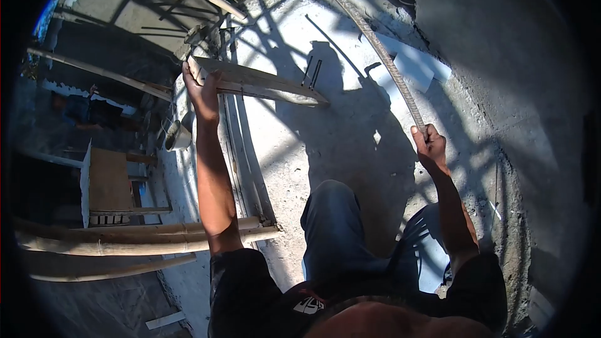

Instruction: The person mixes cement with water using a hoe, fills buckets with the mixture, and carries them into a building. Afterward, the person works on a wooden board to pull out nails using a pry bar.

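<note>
My left hand (203, 95) is closed around the near end of a wooden plank (263, 83), thumb on one side and fingers on the other. The plank stretches away to the right over the pale concrete floor, its far end tapering. In my right hand (432, 146) is a ribbed steel bar (383, 53), gripped at its lower end in a fist. From there the bar curves up and left, out of the top of the view. My shadow falls on the floor between both hands.
A grey concrete wall (501, 56) rises on the right. Bamboo poles (150, 240) jut across the lower left, beside a drop to a lower level. A small bucket (178, 136) sits near the ledge. A plywood panel (107, 178) stands below. Thin rods (316, 74) appear beyond the plank.
</note>
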Available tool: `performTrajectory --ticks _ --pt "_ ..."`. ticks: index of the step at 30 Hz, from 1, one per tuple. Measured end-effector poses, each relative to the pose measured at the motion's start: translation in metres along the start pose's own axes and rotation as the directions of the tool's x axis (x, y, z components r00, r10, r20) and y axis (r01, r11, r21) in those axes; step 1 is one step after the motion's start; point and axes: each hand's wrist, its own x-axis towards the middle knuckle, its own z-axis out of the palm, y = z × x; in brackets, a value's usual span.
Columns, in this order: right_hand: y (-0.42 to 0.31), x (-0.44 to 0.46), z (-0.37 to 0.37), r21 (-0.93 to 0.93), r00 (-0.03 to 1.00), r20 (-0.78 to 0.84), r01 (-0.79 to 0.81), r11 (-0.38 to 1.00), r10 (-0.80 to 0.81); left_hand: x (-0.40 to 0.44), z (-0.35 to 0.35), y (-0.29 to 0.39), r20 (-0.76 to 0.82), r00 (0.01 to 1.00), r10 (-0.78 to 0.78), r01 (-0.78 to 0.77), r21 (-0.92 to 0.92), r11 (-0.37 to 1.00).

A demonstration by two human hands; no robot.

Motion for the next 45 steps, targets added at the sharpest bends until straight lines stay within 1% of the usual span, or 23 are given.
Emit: performTrajectory --ticks 2,4,6,7,8,12,14,16,18,19,20,22,25,27,28,30,33,34,38,40,42,43,45 --pt "-0.004 0.000 0.000 0.007 0.999 -0.011 0.053 0.999 -0.053 -0.002 0.001 0.002 0.005 0.998 -0.055 0.055 -0.142 0.988" --pt "-0.007 0.002 0.002 0.047 0.997 -0.008 0.078 0.996 -0.078 -0.008 0.003 0.011 0.023 0.997 -0.076 0.079 -0.130 0.988" --pt "-0.012 0.003 0.003 0.054 0.995 0.011 0.096 0.994 -0.096 -0.009 0.006 0.012 -0.001 0.999 -0.033 0.033 -0.126 0.992" --pt "-0.014 0.006 0.004 0.074 0.994 0.017 0.109 0.991 -0.111 -0.012 0.005 0.015 0.010 0.997 -0.075 0.075 -0.123 0.989" --pt "-0.018 0.009 0.007 0.094 0.992 0.026 0.120 0.988 -0.123 -0.014 0.005 0.016 0.024 0.998 -0.060 0.062 -0.115 0.991" --pt "-0.040 0.022 0.021 0.053 0.991 0.079 0.105 0.993 -0.109 -0.022 0.011 0.024 0.048 0.998 -0.031 0.034 -0.067 0.997" --pt "-0.035 0.028 0.035 -0.028 0.983 0.154 0.105 0.994 -0.099 -0.026 0.009 0.025 0.049 0.999 -0.020 0.023 -0.062 0.998" --pt "-0.028 0.028 0.048 -0.044 0.978 0.196 0.087 0.995 -0.077 -0.029 0.010 0.029 0.072 0.997 -0.012 0.018 -0.084 0.996" --pt "-0.005 0.027 0.065 -0.204 0.974 0.217 0.106 0.973 -0.061 -0.032 0.012 0.030 0.067 0.997 0.024 -0.021 -0.052 0.998" --pt "0.016 0.026 0.075 -0.246 0.967 0.201 0.202 0.948 -0.154 -0.033 0.014 0.032 0.073 0.996 0.057 -0.055 -0.023 0.998" --pt "0.033 0.029 0.081 -0.315 0.959 0.280 0.134 0.940 -0.043 -0.035 0.016 0.033 0.074 0.993 0.090 -0.091 0.005 0.996" --pt "0.054 0.027 0.089 -0.431 0.956 0.279 0.039 0.902 0.092 -0.034 0.012 0.031 0.046 0.996 0.073 -0.073 0.007 0.997" --pt "0.062 0.021 0.084 -0.404 0.940 0.333 0.066 0.913 0.079 -0.024 0.007 0.027 0.103 0.994 0.037 -0.034 -0.030 0.999" --pt "0.061 0.025 0.081 -0.434 0.928 0.358 0.066 0.899 0.105 -0.027 0.012 0.027 0.145 0.989 0.005 0.024 -0.196 0.980" --pt "0.060 0.022 0.080 -0.465 0.913 0.385 0.063 0.883 0.138 -0.030 0.013 0.028 0.151 0.989 -0.008 0.037 -0.193 0.980" --pt "0.056 0.025 0.078 -0.499 0.906 0.383 0.037 0.866 0.182 -0.029 0.018 0.030 0.078 0.997 -0.008 0.023 -0.190 0.982" --pt "0.036 0.032 0.071 -0.492 0.938 0.325 0.061 0.868 0.118 -0.020 0.010 0.018 0.052 0.997 -0.051 0.060 -0.186 0.981" --pt "0.017 0.031 0.066 -0.437 0.944 0.313 0.044 0.898 0.106 -0.018 0.007 0.016 0.029 0.996 -0.082 0.085 -0.173 0.981" --pt "-0.025 0.040 0.057 -0.320 0.971 0.228 0.003 0.947 0.074 -0.010 0.006 0.003 -0.086 0.996 -0.005 -0.010 -0.165 0.986" --pt "-0.051 0.042 0.051 -0.314 0.970 0.238 0.027 0.949 0.051 -0.007 0.000 -0.007 -0.079 0.997 0.020 -0.032 -0.152 0.988" --pt "-0.063 0.045 0.051 -0.276 0.978 0.206 0.090 0.957 -0.033 -0.005 -0.002 -0.012 -0.141 0.976 0.168 -0.155 0.096 0.983" --pt "-0.060 0.048 0.053 -0.285 0.975 0.211 0.129 0.950 -0.069 -0.003 -0.007 -0.015 -0.115 0.968 0.222 -0.196 0.201 0.960" --pt "-0.047 0.050 0.059 -0.332 0.969 0.232 0.157 0.930 -0.080 -0.004 -0.012 -0.020 -0.103 0.962 0.253 -0.224 0.236 0.946"
